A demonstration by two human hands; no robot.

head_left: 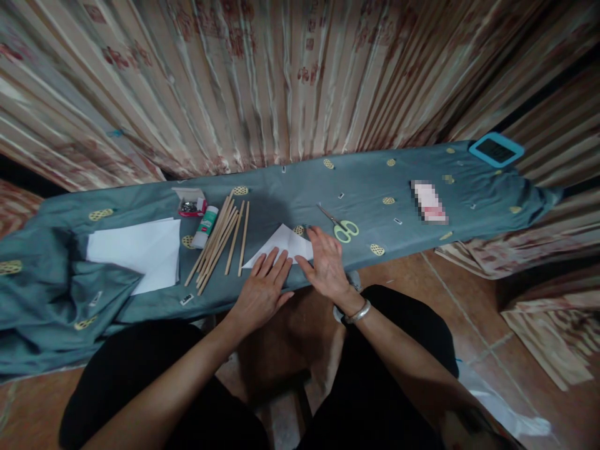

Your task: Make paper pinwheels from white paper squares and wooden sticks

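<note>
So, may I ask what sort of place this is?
Probably a room in a home, though I cannot be sure: patterned curtains hang behind a narrow surface covered with a printed cloth, and the floor looks tiled.

Dim light, soft shadow on blue-green cloth (300, 187), dark upper-right corner, pixelated patch (430, 202).
</note>
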